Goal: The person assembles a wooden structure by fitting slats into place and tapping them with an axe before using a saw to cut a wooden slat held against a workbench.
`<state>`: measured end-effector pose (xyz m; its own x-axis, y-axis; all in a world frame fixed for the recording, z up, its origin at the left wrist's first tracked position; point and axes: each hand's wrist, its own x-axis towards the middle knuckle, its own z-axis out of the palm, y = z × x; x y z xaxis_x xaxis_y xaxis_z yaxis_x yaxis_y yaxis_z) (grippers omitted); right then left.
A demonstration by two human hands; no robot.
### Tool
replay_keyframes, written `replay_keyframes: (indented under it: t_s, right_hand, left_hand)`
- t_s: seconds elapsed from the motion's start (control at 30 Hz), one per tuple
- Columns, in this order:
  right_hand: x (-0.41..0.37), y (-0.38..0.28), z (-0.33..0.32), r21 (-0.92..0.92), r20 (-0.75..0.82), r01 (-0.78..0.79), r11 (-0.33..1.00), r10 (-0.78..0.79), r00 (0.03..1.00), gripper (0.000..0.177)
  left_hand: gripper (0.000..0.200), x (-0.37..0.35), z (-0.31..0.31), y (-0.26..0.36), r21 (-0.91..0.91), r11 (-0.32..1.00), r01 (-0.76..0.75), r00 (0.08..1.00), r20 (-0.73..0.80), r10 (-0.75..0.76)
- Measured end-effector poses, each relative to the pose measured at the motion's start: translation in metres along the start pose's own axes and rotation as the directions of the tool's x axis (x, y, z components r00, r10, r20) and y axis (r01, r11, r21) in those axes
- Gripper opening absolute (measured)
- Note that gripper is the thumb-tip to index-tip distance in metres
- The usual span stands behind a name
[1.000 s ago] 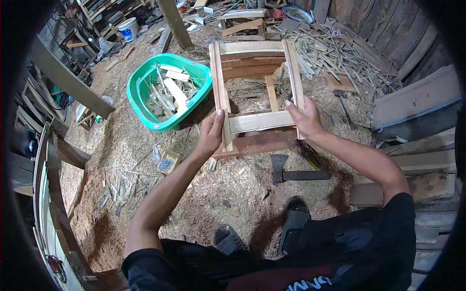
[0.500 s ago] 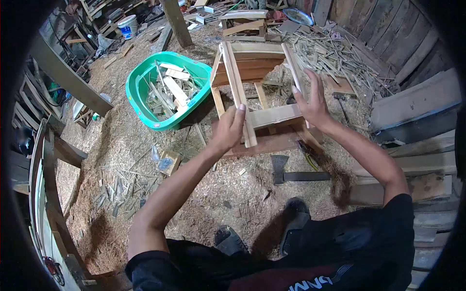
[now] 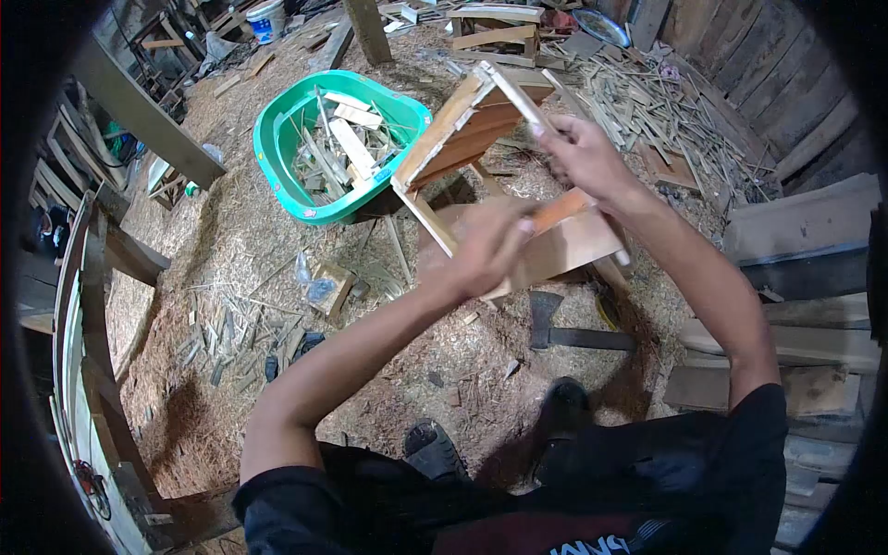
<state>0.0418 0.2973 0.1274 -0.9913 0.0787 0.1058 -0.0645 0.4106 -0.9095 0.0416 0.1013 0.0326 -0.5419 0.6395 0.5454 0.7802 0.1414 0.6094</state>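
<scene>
A small wooden frame, with slim rails and flat panels like a stool or chair, is held tilted in front of me. My right hand closes around one of its rails at the upper right. My left hand grips its near side beside the lower panel, fingers slightly blurred and partly hidden. On the ground just below the frame lies an axe, its head to the left. A tool with yellow on its handle lies behind the axe, partly covered.
A green tub full of wood offcuts stands at the left. Sawdust and scraps cover the ground. Wooden posts rise at left. Stacked boards line the right side, and a pile of thin sticks lies at the back.
The wooden frame has been turned and tilted in my hands, so its slatted panel now faces left. My left hand has moved right and slightly down along it. The camera view has shifted slightly.
</scene>
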Motion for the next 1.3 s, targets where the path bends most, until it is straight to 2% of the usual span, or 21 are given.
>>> replay_keyframes:
  t_s: [0.03, 0.1, 0.17, 0.2, 0.23, 0.27, 0.3, 0.33, 0.43, 0.47, 0.57, 0.6, 0.63, 0.7, 0.8, 0.93, 0.97, 1.03, 1.07, 1.17, 1.3]
  right_hand:
    - [0.002, 0.009, -0.007, -0.054, -0.049, 0.073, 0.996, -0.075, 0.996, 0.045]
    - [0.0, 0.021, -0.027, -0.123, -0.059, 0.092, 0.988, -0.1, 0.993, 0.042]
    - [-0.007, 0.024, -0.039, -0.173, -0.052, 0.133, 0.976, -0.143, 0.988, 0.042]
    - [-0.006, 0.029, -0.045, -0.166, -0.057, 0.144, 0.975, -0.156, 0.986, 0.041]
    - [-0.007, 0.033, -0.05, -0.159, -0.066, 0.151, 0.976, -0.163, 0.984, 0.04]
    - [-0.01, 0.04, -0.053, -0.149, -0.077, 0.152, 0.977, -0.165, 0.983, 0.04]
    - [-0.014, 0.039, -0.052, -0.103, -0.093, 0.099, 0.99, -0.108, 0.99, 0.039]
    - [-0.019, 0.035, -0.053, -0.058, -0.108, 0.046, 0.997, -0.052, 0.993, 0.038]
    - [-0.023, 0.037, -0.06, 0.102, -0.173, -0.026, 0.994, 0.043, 0.984, 0.036]
    - [-0.025, 0.037, -0.065, 0.176, -0.179, -0.041, 0.983, 0.073, 0.981, 0.036]
    - [-0.03, 0.042, -0.07, 0.381, -0.199, -0.1, 0.919, 0.187, 0.962, 0.039]
    - [-0.033, 0.046, -0.069, 0.448, -0.202, -0.121, 0.886, 0.232, 0.952, 0.04]
    - [-0.034, 0.055, -0.066, 0.447, -0.204, -0.156, 0.881, 0.27, 0.941, 0.041]
    - [-0.031, 0.079, -0.052, 0.443, -0.201, -0.221, 0.869, 0.336, 0.92, 0.044]
    - [-0.03, 0.12, -0.03, 0.504, -0.15, -0.254, 0.825, 0.374, 0.915, 0.04]
    - [-0.022, 0.144, -0.013, 0.473, -0.116, -0.349, 0.809, 0.449, 0.886, 0.039]
    - [-0.016, 0.148, -0.011, 0.455, -0.125, -0.365, 0.812, 0.465, 0.877, 0.039]
    - [-0.009, 0.166, -0.015, 0.414, -0.151, -0.409, 0.813, 0.505, 0.85, 0.04]
    - [0.0, 0.178, -0.018, 0.475, -0.121, -0.406, 0.781, 0.515, 0.849, 0.04]
    - [0.017, 0.18, -0.017, 0.452, -0.109, -0.455, 0.768, 0.553, 0.826, 0.04]
    - [0.033, 0.177, -0.018, 0.345, -0.103, -0.503, 0.792, 0.565, 0.819, 0.042]
  left_hand:
    - [0.033, -0.009, -0.008, -0.016, 0.037, 0.999, -0.009, 0.996, -0.088, 0.012]
    - [0.031, -0.024, -0.029, -0.036, 0.081, 0.952, 0.296, 0.897, -0.365, -0.248]
    - [0.036, -0.055, -0.023, -0.092, -0.198, 0.855, 0.48, 0.685, -0.524, -0.506]
    - [0.039, -0.053, -0.025, -0.095, -0.344, 0.779, 0.524, 0.549, -0.562, -0.618]
    - [0.043, -0.054, -0.024, -0.095, -0.57, 0.6, 0.561, 0.518, -0.322, -0.792]
    - [0.047, -0.056, -0.021, -0.094, -0.725, 0.352, 0.593, 0.478, -0.035, -0.877]
    - [0.05, -0.055, -0.019, -0.085, -0.789, 0.066, 0.611, 0.433, 0.264, -0.862]
    - [0.057, -0.053, -0.006, -0.089, -0.833, 0.093, 0.546, 0.533, 0.259, -0.805]
    - [0.051, -0.026, 0.006, -0.074, -0.831, 0.065, 0.552, 0.539, 0.297, -0.788]
    - [0.037, -0.021, 0.006, -0.07, -0.796, 0.231, 0.56, 0.571, 0.169, -0.803]
    - [0.034, 0.007, -0.018, -0.045, -0.857, 0.313, 0.41, 0.637, 0.023, -0.771]
    - [0.033, 0.016, -0.023, -0.04, -0.849, 0.322, 0.418, 0.569, -0.031, -0.822]
    - [0.032, 0.021, -0.033, -0.032, -0.813, 0.37, 0.45, 0.581, -0.048, -0.813]
    - [0.033, 0.016, -0.042, -0.045, -0.767, 0.383, 0.514, 0.627, 0.032, -0.778]
    - [0.03, 0.005, -0.04, -0.043, -0.668, 0.419, 0.614, 0.533, -0.04, -0.845]
    - [0.032, -0.004, -0.039, -0.067, -0.696, 0.311, 0.647, 0.461, 0.032, -0.887]
    - [0.033, -0.002, -0.037, -0.07, -0.729, 0.263, 0.632, 0.468, 0.089, -0.879]
    - [0.036, 0.002, -0.027, -0.097, -0.661, 0.341, 0.668, 0.523, 0.09, -0.848]
    - [0.039, 0.004, -0.024, -0.11, -0.635, 0.363, 0.682, 0.542, 0.105, -0.834]
    - [0.042, 0.014, -0.022, -0.128, -0.535, 0.408, 0.74, 0.512, 0.055, -0.858]
    - [0.047, 0.027, -0.027, -0.127, -0.472, 0.412, 0.779, 0.508, 0.091, -0.857]
